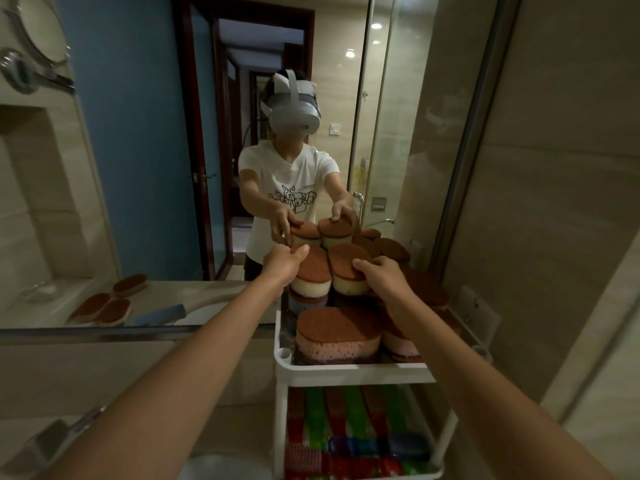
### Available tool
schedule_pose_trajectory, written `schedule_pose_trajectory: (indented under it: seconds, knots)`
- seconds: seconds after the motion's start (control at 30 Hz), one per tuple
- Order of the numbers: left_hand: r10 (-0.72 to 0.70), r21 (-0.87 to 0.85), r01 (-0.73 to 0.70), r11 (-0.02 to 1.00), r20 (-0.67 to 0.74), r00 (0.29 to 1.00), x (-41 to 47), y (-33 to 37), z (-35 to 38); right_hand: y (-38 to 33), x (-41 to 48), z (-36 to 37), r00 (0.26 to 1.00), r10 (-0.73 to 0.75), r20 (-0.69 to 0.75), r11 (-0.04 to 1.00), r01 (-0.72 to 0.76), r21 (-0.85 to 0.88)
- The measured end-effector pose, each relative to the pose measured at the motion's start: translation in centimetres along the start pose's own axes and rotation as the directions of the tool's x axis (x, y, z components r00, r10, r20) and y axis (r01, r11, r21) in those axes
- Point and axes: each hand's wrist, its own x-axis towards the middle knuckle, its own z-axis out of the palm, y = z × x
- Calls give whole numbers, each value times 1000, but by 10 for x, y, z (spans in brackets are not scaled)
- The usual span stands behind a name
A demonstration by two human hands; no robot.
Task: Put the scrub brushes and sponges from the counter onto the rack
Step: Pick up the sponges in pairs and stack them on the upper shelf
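Gripping two sponges [313, 271] atop crowded rack [349, 370], mirror [156, 133] close behind, brushes [349, 427] below.

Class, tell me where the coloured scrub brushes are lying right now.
Head view, lower right: the scrub brushes lie on the lower shelf of the white rack, directly under its top tray of sponges.

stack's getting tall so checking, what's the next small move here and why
Probably let go gently and draw both hands back: the left hand and right hand grip the left sponge and right sponge, both already resting atop the stack on the rack.
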Motion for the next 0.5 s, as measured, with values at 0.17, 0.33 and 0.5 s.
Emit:
schedule_pose_trajectory:
  seconds: [0.17,0.33,0.5]
  knots:
    - [-18,30,19,999,-7,1000,2,-3,1,0,2,0,1000,-7,-11,1000,7,-9]
    - [-2,43,3,999,-11,1000,1,-8,1,1,2,2,1000,-19,-25,1000,19,2]
    - [33,114,-33,993,-4,999,-2,-6,1,2,-1,1,988,-130,-87,964,105,-244]
